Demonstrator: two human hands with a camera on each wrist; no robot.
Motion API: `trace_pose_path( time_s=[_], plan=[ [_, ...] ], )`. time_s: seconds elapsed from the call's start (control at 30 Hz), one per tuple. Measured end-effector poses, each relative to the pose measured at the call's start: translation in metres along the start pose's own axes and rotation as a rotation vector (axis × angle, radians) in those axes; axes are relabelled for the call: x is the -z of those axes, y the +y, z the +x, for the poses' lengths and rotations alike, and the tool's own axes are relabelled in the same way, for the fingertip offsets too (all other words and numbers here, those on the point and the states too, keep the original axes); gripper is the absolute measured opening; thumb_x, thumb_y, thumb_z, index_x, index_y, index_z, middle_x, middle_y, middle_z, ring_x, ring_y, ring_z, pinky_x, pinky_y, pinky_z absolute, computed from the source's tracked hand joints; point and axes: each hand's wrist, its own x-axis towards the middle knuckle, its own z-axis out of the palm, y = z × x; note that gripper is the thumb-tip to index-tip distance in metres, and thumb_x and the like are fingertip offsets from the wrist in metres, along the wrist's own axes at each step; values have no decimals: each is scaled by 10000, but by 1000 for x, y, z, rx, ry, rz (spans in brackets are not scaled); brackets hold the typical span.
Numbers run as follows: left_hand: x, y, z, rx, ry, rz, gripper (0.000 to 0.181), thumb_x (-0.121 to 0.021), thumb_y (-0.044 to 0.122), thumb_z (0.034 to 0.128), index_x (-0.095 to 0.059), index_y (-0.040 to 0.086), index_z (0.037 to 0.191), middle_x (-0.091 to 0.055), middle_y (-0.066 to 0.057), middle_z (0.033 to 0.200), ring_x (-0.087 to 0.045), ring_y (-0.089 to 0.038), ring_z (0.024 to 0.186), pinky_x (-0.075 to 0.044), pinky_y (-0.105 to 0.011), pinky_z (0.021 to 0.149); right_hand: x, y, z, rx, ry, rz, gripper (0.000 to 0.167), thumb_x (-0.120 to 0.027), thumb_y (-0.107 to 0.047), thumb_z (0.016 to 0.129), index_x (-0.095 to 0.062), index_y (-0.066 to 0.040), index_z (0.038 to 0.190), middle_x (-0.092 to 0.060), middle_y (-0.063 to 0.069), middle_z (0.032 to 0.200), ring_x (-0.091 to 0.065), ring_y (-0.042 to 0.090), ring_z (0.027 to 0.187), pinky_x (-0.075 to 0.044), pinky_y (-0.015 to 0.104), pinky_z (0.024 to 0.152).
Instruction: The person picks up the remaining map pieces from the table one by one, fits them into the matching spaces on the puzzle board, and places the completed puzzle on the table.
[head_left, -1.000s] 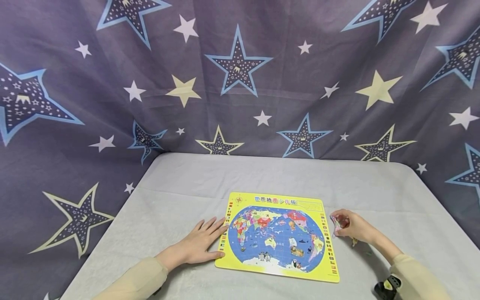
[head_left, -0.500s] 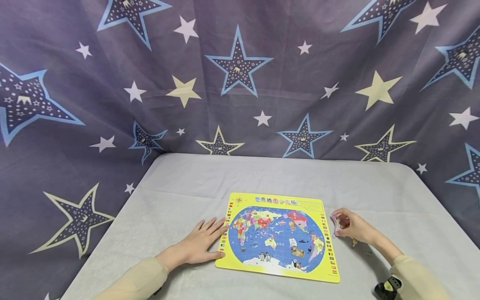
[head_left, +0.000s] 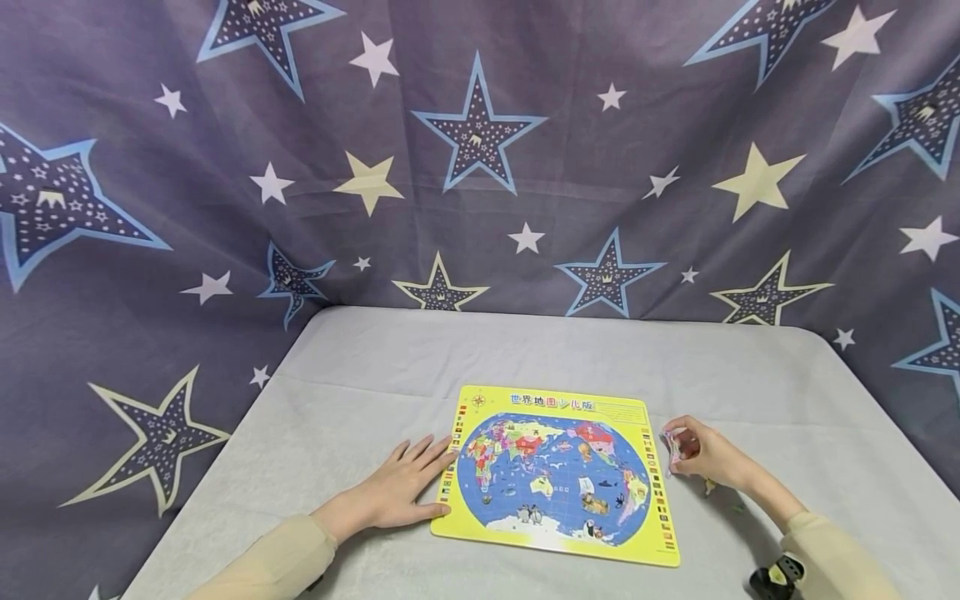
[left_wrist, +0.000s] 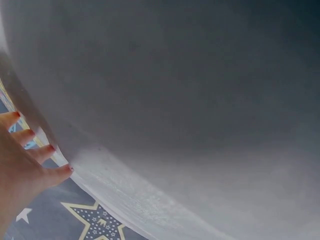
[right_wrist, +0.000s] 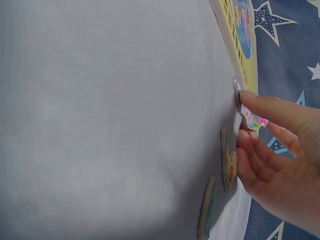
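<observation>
A yellow-bordered world map board (head_left: 555, 546) lies flat on the pale cloth. My left hand (head_left: 397, 490) rests with spread fingers at its left edge; in the left wrist view that hand (left_wrist: 27, 162) shows four extended fingers. Just right of the board, my right hand (head_left: 708, 457) pinches a small pink and white piece (head_left: 672, 450) between thumb and fingers. The right wrist view shows the hand (right_wrist: 282, 145) holding the colourful piece (right_wrist: 250, 117), with the map board (right_wrist: 233, 37) beyond.
Two loose pieces lie near the right hand: a yellowish one (right_wrist: 229, 167) and a green-blue one (right_wrist: 206, 212). A grey-white cloth (head_left: 360, 350) covers the table. Behind it hangs a dark curtain (head_left: 450, 225) patterned with stars. A black device (head_left: 776, 577) is strapped at the right wrist.
</observation>
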Motion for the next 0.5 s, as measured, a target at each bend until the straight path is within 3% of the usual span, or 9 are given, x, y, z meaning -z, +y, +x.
trace_pose_path(
  time_s=[0.5],
  plan=[
    [-1,0,0,-3,3,1,773,-312,667,825,-206,188,1422,-123,-26,1481,-134,-291,1332,-126,-540,1028,-2,-1,-1,-8,11,22,472,-678,37,709,-431,74,1110,-569,150,878,-509,76,674,-447,222,543]
  ],
)
